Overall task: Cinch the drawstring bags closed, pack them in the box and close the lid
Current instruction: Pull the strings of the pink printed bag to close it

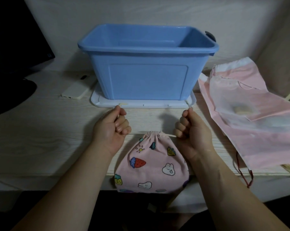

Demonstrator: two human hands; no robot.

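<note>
"Two fists were what we had over the table (41,130), weren't they?"

"Yes. Our left hand (111,129) was curled round one end of the drawstring (170,135) and our right hand (192,130) round the other. The cord ran taut from each fist to the neck of the printed bag (151,162), and a short end stuck up out of the top of each fist."

"And where did we see that bag?"

"Between our wrists, lying flat on the table, with its bottom reaching over the near edge. Its mouth was gathered into tight pleats. We could make out strawberries and rabbits on the pink cloth."

"What about the box?"

"We saw the blue box (147,64) standing upright and open behind our hands. It sat on the white lid (141,104), which lay flat beneath it."

"And off to our right?"

"Several pale pink bags (257,114) lay overlapping there, well apart from the printed one. A red cord (241,170) trailed from them over the table's edge."

"To our left?"

"A pale phone (76,90) lay just beside the lid, and we had a dark monitor (16,39) beyond it."
</note>
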